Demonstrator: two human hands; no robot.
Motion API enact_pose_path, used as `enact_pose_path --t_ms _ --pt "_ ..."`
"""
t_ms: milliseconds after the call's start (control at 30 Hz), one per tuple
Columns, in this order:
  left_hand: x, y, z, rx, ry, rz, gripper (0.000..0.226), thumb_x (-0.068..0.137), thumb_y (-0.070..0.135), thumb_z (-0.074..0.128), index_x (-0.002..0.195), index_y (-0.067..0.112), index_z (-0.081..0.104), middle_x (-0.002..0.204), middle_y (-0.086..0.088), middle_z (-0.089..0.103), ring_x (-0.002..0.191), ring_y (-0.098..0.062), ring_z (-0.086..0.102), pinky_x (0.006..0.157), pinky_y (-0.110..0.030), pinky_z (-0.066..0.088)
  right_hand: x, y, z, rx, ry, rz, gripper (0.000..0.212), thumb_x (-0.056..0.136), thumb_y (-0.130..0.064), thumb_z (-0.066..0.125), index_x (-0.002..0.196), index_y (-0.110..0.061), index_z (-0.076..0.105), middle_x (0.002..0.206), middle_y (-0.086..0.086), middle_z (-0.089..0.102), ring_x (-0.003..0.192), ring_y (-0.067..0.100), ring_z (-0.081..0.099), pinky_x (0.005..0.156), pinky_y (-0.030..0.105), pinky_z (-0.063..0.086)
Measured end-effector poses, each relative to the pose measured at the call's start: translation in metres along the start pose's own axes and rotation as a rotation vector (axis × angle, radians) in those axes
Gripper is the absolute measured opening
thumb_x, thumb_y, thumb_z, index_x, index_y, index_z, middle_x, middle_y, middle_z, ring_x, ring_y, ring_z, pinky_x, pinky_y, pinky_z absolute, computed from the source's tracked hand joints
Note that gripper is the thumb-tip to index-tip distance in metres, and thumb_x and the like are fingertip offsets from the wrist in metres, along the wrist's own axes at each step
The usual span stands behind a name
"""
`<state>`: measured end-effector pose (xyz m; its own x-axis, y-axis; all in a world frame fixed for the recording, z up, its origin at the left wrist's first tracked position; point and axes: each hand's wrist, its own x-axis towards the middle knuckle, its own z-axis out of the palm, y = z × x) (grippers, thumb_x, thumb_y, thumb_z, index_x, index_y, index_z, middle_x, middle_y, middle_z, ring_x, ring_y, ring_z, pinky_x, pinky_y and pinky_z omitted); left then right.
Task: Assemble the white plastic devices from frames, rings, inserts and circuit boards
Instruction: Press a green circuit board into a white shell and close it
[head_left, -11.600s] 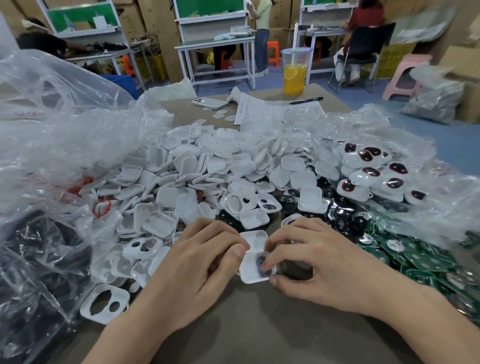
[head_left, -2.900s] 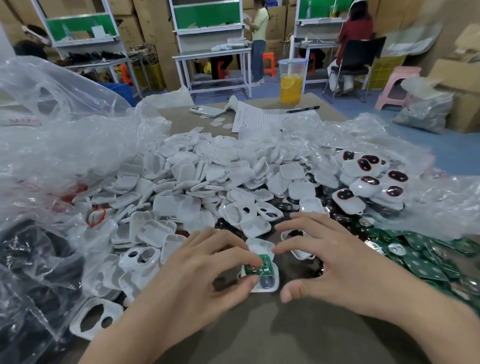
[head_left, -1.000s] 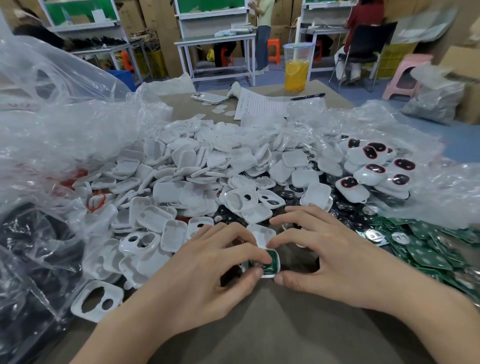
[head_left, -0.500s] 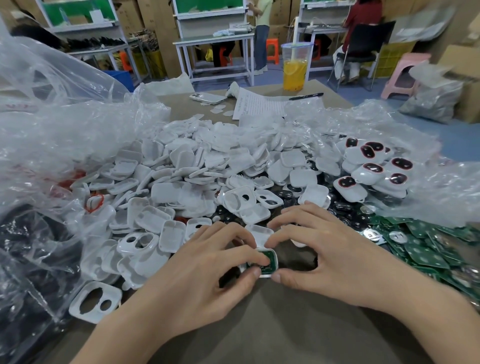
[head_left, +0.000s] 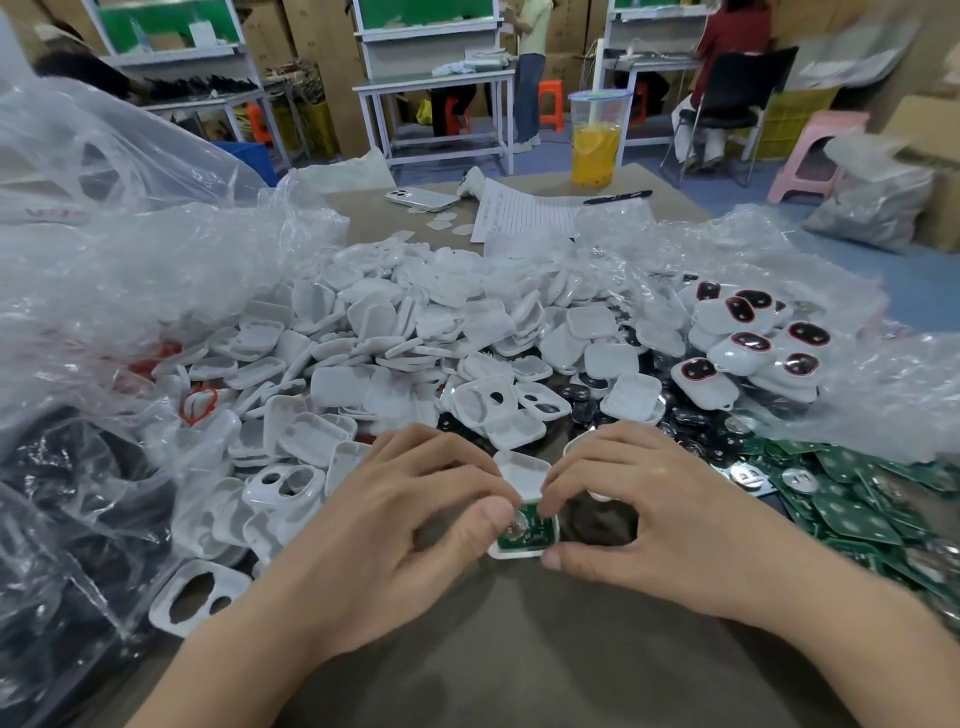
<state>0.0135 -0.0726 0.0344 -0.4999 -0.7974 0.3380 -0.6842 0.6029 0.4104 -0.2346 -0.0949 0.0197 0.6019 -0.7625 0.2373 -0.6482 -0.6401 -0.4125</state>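
Both the left hand (head_left: 395, 525) and right hand (head_left: 639, 514) pinch 1 white frame (head_left: 519, 552) holding a green circuit board (head_left: 527, 530) on the table (head_left: 519, 665).

Glossy white plastic shells (head_left: 395, 332), crinkled clear plastic bags (head_left: 130, 270), matt brown tabletop (head_left: 519, 649)

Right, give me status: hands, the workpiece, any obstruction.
Left hand and right hand both pinching the white frame. Green circuit board lying in it. Another white shell just behind, not blocking.
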Motion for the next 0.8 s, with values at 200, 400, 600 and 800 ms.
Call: enact_pose_path --t_ms 200,400,600,800 --pt "0.0005 -0.0044 -0.0019 0.027 0.044 -0.005 0.055 0.106 0.055 0.029 0.082 0.031 0.072 0.102 0.027 0.061 0.108 -0.004 0.053 0.093 -0.027 0.039 -0.0003 0.0016 0.0027 -0.007 0.009 -0.012 0.033 0.08 -0.075 0.056 0.103 -0.053 0.061 0.11 -0.033 0.055 0.121 -0.006 0.041 0.105 0.023 0.033" --pt "0.0022 -0.0024 0.0028 0.05 -0.014 0.002 0.053 0.106 0.053 0.031 0.087 0.031 0.075 0.102 0.025 0.061 0.11 -0.005 0.053 0.095 -0.021 0.037 0.0004 0.0014 0.0033 -0.009 0.011 -0.018 0.028 0.081 -0.072 0.057 0.1 -0.053 0.063 0.109 -0.034 0.055 0.118 -0.005 0.043 0.103 0.021 0.032" --pt "0.0013 -0.0007 0.004 0.006 -0.044 0.005 0.044 0.106 0.047 0.036 0.093 0.033 0.076 0.101 0.026 0.065 0.11 -0.006 0.054 0.095 -0.025 0.039 -0.0001 0.0012 0.004 -0.015 0.004 -0.02 0.027 0.081 -0.071 0.058 0.099 -0.052 0.063 0.108 -0.033 0.056 0.118 -0.005 0.042 0.104 0.015 0.027" --pt "0.0023 -0.0009 0.0051 0.046 -0.037 0.044 0.043 0.107 0.043 0.035 0.095 0.033 0.075 0.101 0.027 0.066 0.107 -0.002 0.054 0.095 -0.029 0.041 -0.0006 0.0018 0.0034 -0.011 0.002 -0.016 0.026 0.082 -0.071 0.058 0.1 -0.053 0.062 0.11 -0.035 0.055 0.118 -0.005 0.043 0.103 0.015 0.027"
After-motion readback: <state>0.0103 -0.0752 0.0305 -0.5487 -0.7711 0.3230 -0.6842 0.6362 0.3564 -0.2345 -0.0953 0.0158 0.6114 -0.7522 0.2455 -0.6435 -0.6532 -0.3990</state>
